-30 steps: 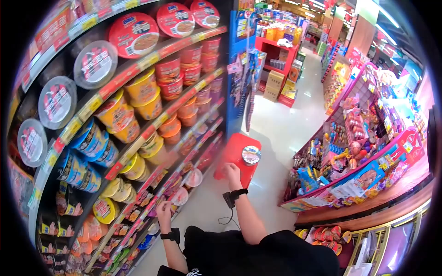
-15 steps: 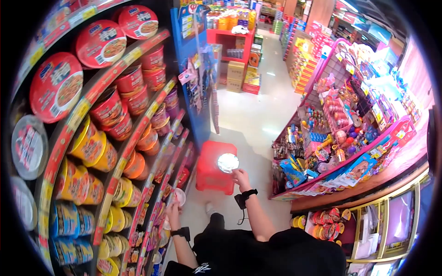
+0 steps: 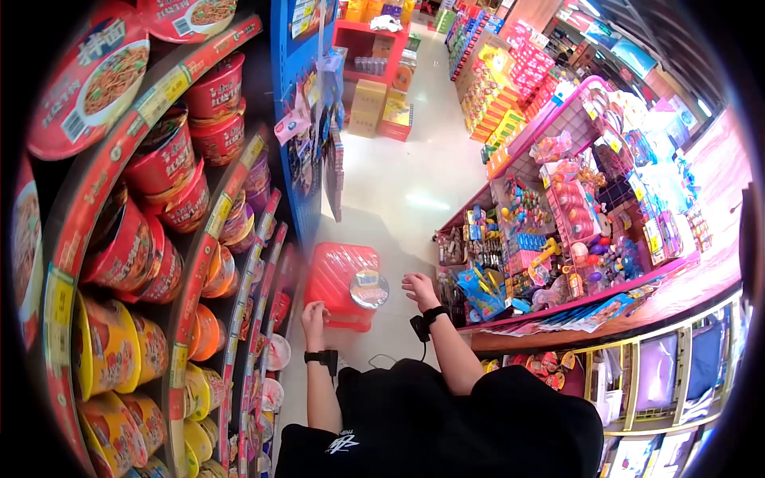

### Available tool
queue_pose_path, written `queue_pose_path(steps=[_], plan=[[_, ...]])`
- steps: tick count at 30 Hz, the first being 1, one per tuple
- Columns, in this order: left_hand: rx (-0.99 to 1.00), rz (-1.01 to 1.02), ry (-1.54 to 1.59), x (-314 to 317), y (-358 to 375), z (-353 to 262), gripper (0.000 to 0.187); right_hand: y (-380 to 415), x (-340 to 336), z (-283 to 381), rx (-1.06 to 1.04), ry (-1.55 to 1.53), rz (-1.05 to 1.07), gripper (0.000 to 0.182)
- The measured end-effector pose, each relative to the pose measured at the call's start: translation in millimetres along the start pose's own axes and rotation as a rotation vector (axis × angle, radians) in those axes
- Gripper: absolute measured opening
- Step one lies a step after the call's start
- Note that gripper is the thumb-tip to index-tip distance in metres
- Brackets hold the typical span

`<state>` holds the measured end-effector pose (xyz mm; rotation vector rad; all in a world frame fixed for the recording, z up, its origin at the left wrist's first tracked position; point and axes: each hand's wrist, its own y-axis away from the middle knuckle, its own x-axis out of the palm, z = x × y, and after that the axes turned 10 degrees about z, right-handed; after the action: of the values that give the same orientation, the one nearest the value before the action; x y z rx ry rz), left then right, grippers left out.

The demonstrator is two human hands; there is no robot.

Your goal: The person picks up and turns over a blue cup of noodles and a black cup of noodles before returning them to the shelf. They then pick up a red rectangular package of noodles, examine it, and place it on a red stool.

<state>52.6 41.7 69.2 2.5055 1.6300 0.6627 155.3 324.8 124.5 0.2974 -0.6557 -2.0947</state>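
A red plastic stool (image 3: 331,267) with a ridged top stands on the floor in front of me. On its right edge rests a round tub with a shiny silver lid (image 3: 369,289). My right hand (image 3: 421,291) is just right of the tub, fingers spread and holding nothing. At the stool's front left corner, my left hand (image 3: 315,320) is raised with loosely bent fingers, nothing visible in them. Below and left of it, white-lidded cups (image 3: 278,352) line the shelf edge.
Shelves of instant noodle tubs (image 3: 107,342) rise close on my left, ending at a blue panel (image 3: 293,119). A pink toy rack (image 3: 550,239) stands on the right. Between them the tiled aisle (image 3: 390,179) runs ahead to stacked boxes (image 3: 494,95).
My right hand has moved off the silver-lidded tub to its right, fingers spreading. My left hand has come away from the white-lidded cup at the shelf and up toward the stool. The view has shifted.
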Motion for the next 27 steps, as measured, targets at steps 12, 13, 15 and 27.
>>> queue_pose_path(steps=[12,13,15,27], plan=[[-0.272,-0.131,-0.072,20,-66,87,0.025,-155,-11,-21,0.192,0.178,-0.055,0.039],[-0.308,-0.144,-0.1,27,-68,98,0.029,-177,-14,-41,0.164,0.25,-0.089,0.044],[-0.223,-0.178,-0.089,28,-87,149,0.046,-209,-20,-82,0.05,0.566,-0.035,0.062],[-0.355,-0.262,0.185,106,-132,201,0.043,-236,-34,-71,0.543,0.627,0.525,0.079]])
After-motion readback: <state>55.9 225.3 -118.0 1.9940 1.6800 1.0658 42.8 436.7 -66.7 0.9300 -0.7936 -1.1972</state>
